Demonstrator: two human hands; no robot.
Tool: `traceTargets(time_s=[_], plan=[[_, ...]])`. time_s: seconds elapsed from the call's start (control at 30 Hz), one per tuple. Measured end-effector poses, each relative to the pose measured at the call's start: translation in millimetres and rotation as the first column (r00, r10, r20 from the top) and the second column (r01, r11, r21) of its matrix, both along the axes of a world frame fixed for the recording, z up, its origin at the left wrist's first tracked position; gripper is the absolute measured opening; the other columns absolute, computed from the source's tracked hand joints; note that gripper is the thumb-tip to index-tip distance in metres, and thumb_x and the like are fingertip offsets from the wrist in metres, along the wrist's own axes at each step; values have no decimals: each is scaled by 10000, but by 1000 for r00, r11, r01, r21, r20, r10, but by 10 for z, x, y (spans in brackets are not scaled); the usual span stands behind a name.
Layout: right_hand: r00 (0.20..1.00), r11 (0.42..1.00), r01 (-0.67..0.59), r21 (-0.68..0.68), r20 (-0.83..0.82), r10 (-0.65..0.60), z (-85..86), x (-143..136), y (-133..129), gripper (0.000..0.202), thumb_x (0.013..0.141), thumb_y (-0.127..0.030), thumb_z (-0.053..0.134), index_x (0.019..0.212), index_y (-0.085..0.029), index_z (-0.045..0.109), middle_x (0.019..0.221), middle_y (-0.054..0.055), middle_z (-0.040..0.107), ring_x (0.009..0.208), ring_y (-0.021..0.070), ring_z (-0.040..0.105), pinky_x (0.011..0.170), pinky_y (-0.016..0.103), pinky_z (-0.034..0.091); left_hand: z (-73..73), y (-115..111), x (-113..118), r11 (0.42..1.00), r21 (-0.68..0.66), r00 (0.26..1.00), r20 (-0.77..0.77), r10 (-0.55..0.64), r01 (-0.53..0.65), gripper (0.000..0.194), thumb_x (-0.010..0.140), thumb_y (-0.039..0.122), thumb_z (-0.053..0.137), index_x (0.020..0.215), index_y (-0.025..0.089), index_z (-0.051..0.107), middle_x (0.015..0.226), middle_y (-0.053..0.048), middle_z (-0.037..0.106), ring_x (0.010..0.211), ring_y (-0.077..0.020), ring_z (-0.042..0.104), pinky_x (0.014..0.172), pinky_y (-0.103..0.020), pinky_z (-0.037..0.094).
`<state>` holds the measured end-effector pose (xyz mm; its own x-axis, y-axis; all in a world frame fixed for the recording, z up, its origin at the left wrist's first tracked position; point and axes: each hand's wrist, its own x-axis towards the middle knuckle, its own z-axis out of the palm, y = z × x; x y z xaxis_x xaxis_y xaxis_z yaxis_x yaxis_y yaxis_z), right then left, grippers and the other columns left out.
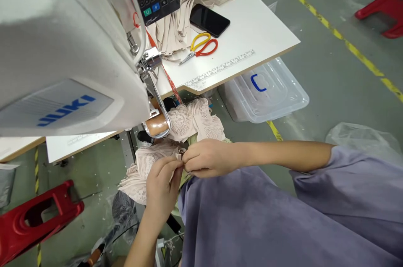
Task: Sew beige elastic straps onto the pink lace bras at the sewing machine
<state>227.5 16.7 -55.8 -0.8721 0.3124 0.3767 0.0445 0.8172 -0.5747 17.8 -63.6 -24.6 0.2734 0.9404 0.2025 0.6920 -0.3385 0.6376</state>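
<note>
My left hand (164,183) and my right hand (209,158) meet fingertip to fingertip over my lap. Between them is a short end of beige strap (179,157), pinched by both; its far part is hidden by the fingers. Under and behind the hands lies pale pink lace fabric (154,160), heaped toward the left, with more of the lace (195,120) bunched below the machine head. The white sewing machine (72,103), marked JUKI, stands just beyond my left hand.
Scissors (201,46) with yellow and red handles, a black phone (210,20) and a pile of beige straps (176,27) rest on the white table (252,27). A lidded clear plastic box (273,90) stands below its edge. Red stools (40,221) are on the floor.
</note>
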Motion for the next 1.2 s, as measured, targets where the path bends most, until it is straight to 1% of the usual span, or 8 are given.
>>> traceTargets(time_s=[0.17, 0.37, 0.5, 0.6, 0.7, 0.8, 0.97, 1.2], plan=[[996, 996, 50, 79, -75, -44, 17, -26, -46, 205, 966, -172, 483, 847, -202, 647, 886, 23, 710, 790, 129, 606, 689, 252, 452, 49, -39, -11, 998, -5, 998, -17, 57, -57, 164, 926, 118, 625, 1018, 251, 656, 987, -35, 755, 909, -189, 709, 794, -317, 547], [991, 983, 128, 133, -65, -120, -74, -159, -105, 262, 970, -189, 453, 766, -198, 617, 743, 24, 647, 671, 137, 558, 610, 277, 417, 205, 127, -71, 934, -355, 995, -97, 11, -45, 110, 946, 173, 552, 874, 238, 605, 832, -19, 684, 771, -194, 639, 687, -319, 496], [982, 974, 168, -154, -56, -179, -103, -230, -84, 235, 939, -189, 472, 770, -190, 635, 740, 25, 660, 682, 132, 586, 632, 260, 444, 81, 235, -74, 881, -474, 998, 53, 43, -13, 91, 930, 196, 544, 845, 224, 555, 925, -38, 653, 881, -196, 621, 751, -314, 495], [951, 883, 206, -421, -126, -282, -54, -255, -60, 193, 935, -219, 510, 831, -185, 670, 851, 45, 713, 766, 130, 643, 715, 244, 494, -78, 218, 26, 855, -514, 885, 364, 290, -69, 84, 952, 244, 526, 872, 219, 529, 997, -47, 660, 885, -172, 638, 762, -293, 525], [926, 840, 215, -499, -168, -337, 12, -270, -43, 179, 934, -237, 526, 869, -195, 688, 884, 50, 728, 816, 141, 663, 758, 250, 518, -154, 162, 114, 857, -467, 757, 472, 451, -219, 130, 980, 330, 535, 957, 220, 599, 987, -47, 688, 896, -172, 664, 808, -300, 549], [933, 852, 230, -470, -144, -331, 59, -274, -24, 183, 945, -231, 521, 891, -203, 693, 899, 43, 740, 838, 145, 667, 781, 257, 522, -127, 138, 107, 870, -371, 817, 353, 456, -326, 174, 964, 361, 593, 992, 224, 696, 980, -53, 733, 912, -188, 684, 813, -302, 546], [940, 854, 254, -455, -91, -328, 115, -270, -5, 191, 954, -238, 532, 946, -209, 721, 921, 40, 759, 827, 147, 677, 763, 257, 524, -106, 173, 22, 900, -249, 889, 205, 410, -358, 210, 963, 371, 595, 867, 211, 691, 798, -26, 722, 735, -161, 662, 681, -277, 516], [908, 734, 295, -612, -59, -414, 136, -300, 18, 142, 895, -218, 616, 908, -214, 758, 897, 19, 776, 825, 148, 698, 760, 245, 522, -231, 197, 19, 954, -63, 917, 263, 299, -293, 163, 990, 296, 556, 953, 210, 690, 880, -39, 737, 808, -157, 682, 733, -279, 523]])
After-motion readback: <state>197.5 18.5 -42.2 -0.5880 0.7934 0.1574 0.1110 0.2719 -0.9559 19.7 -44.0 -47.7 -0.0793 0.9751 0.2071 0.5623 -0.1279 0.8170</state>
